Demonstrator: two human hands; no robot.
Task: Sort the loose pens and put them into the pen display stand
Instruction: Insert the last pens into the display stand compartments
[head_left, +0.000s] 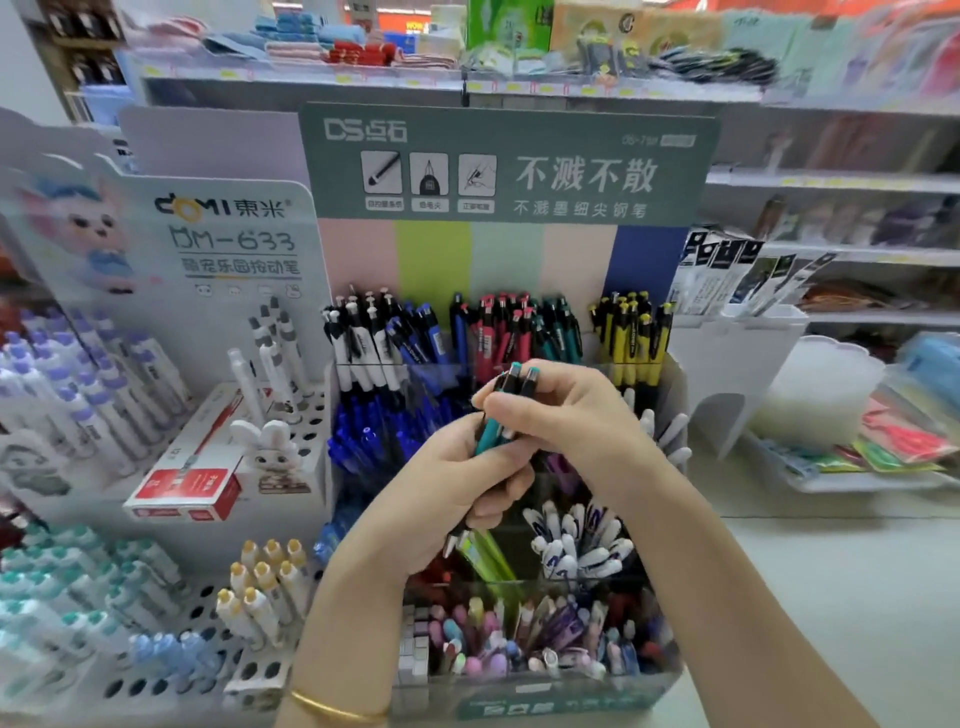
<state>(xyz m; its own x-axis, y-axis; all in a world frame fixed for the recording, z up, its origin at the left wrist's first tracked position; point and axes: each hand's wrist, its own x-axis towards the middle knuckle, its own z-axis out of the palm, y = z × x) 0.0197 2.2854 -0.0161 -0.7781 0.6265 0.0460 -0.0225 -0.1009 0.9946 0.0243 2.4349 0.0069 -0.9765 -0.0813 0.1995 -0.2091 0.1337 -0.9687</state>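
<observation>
Both hands hold a small bunch of teal pens (492, 432) in front of the tiered pen display stand (670, 395). My left hand (452, 493) grips the lower barrels, whose tips poke out below its fingers. My right hand (566, 415) pinches the bunch near the top, with the teal clicker ends sticking up above it. The stand's back row holds white, blue, red, teal (558, 330) and yellow pens (636, 338) sorted by colour. Lower tiers hold blue pens (374, 441), white-capped pens (582, 545) and mixed pastel pens (519, 639).
A white pegboard-style stand (208, 613) with lilac, teal and yellow pens stands to the left, with a red pen box (182, 486) and a rabbit figure (272, 457) on it. A white shelf riser (737, 364) and packets (893, 441) lie at the right.
</observation>
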